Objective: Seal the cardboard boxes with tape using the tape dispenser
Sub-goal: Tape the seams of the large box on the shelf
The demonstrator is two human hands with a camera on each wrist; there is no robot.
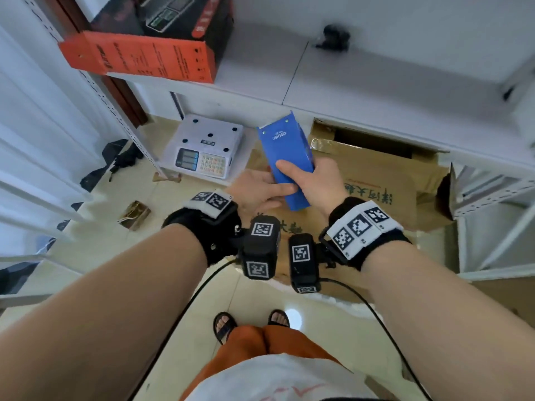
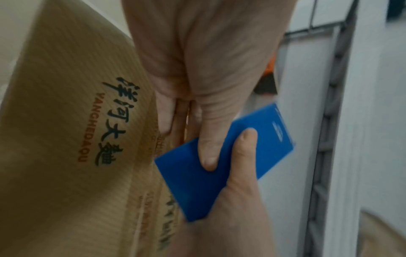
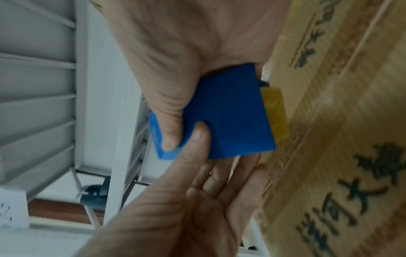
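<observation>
Blue tape dispenser (image 1: 285,157) held up at centre frame in the head view, above a brown cardboard box (image 1: 376,180) printed with dark characters that lies on the tiled floor in the right half. Right hand (image 1: 315,183) clamped round the dispenser's lower half, thumb laid across its flat blue face. Left hand (image 1: 257,189) cupped beneath and beside it from the left, fingers stretched along the underside and thumb pressed on the blue face next to the right thumb — both thumbs side by side in the left wrist view, on the dispenser (image 2: 222,161). In the right wrist view, a yellowish roll of tape (image 3: 274,111) peeking out at the dispenser's right edge, close against the box (image 3: 340,139); touching or not, cannot tell. Box flaps standing open at the upper right of the head view, dark interior showing under the white shelf (image 1: 376,70). White weighing scale (image 1: 205,146) on the floor at centre left, well apart from the hands. Red-and-black carton (image 1: 142,56) on the shelf at upper left — edges blurred.
</observation>
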